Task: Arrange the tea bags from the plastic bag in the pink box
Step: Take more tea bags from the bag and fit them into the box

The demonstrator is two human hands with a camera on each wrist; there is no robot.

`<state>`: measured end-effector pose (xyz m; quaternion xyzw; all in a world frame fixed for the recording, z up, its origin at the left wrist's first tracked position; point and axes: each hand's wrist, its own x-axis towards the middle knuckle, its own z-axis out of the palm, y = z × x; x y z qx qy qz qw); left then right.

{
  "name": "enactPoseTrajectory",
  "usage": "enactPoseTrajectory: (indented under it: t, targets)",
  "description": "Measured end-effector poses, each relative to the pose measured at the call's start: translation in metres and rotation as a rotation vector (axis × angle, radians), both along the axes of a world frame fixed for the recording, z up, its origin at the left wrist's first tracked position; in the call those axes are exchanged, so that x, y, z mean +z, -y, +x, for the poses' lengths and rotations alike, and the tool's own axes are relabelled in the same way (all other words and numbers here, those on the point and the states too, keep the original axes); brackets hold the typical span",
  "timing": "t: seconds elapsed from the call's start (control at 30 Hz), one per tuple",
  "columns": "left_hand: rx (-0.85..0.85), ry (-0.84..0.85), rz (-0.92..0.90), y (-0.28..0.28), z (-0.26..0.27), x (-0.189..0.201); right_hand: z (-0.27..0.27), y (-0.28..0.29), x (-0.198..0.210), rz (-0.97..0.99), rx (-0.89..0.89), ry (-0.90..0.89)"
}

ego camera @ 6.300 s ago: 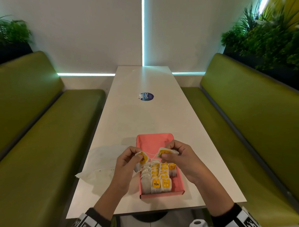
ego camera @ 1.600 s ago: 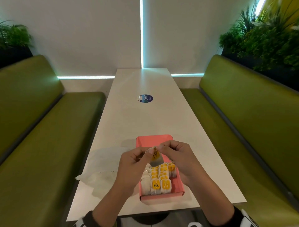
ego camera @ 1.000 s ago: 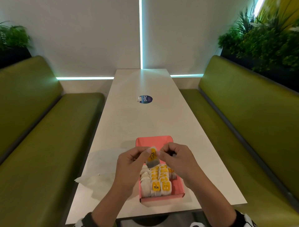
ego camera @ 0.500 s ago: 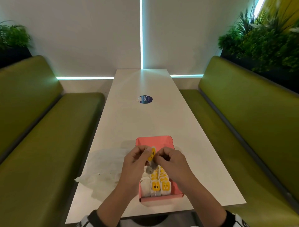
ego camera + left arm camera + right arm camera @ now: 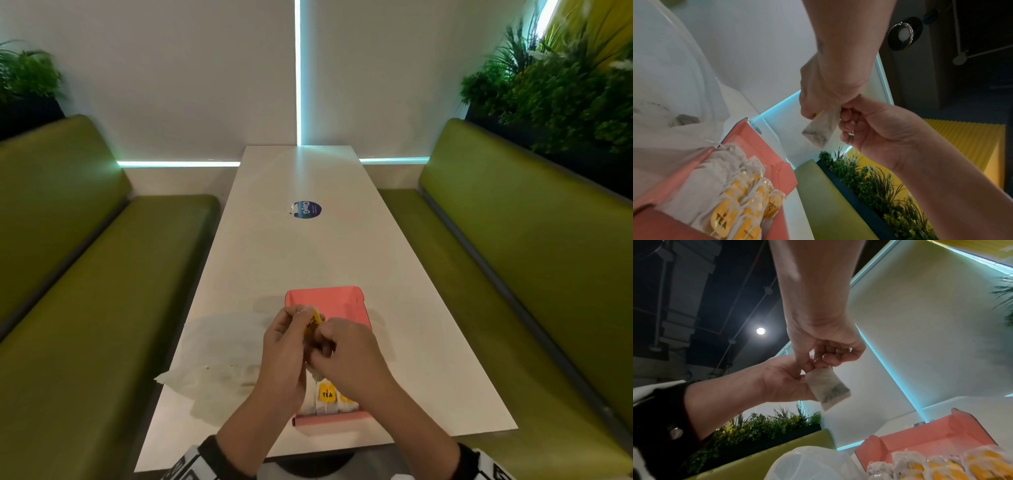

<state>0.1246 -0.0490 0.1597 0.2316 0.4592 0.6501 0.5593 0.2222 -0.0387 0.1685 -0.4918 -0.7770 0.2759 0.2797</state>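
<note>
Both hands are up over the pink box (image 5: pixel 344 303), fingers bunched together on one tea bag (image 5: pixel 821 128). The left hand (image 5: pixel 282 346) pinches its top edge along with the yellow tag (image 5: pixel 312 322), and the right hand (image 5: pixel 346 349) has its fingertips curled in and pinching the same top edge from the other side. The bag hangs down below the fingertips, tilted, clear of the box.

Right under the fingers, the near half of the box is packed with rows of tea bags (image 5: pixel 325 397), yellow "TEA" tags facing up; the far half past the fingertips shows bare pink floor. Just left of the left hand's knuckles the crumpled plastic bag (image 5: pixel 219 359) lies flat on the white table (image 5: pixel 308 253), touching the box's left wall.
</note>
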Motion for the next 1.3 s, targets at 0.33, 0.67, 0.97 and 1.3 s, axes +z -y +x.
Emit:
enactPoseTrajectory:
  t: [0.33, 0.67, 0.97, 1.3]
  targets:
    - [0.109, 0.024, 0.087, -0.012, -0.02, 0.002, 0.012, -0.008, -0.003, -0.322, -0.025, -0.467]
    - [-0.15, -0.23, 0.044, -0.01, -0.042, -0.009, 0.035, -0.027, 0.014, -0.459, 0.061, -0.809]
    - [-0.14, -0.805, 0.258, 0.002, -0.018, -0.004, 0.025, -0.022, 0.016, -0.478, -0.002, -0.849]
    - [-0.072, -0.726, 0.284, -0.004, -0.018, -0.009, 0.018, -0.021, 0.015, -0.381, -0.1, -0.73]
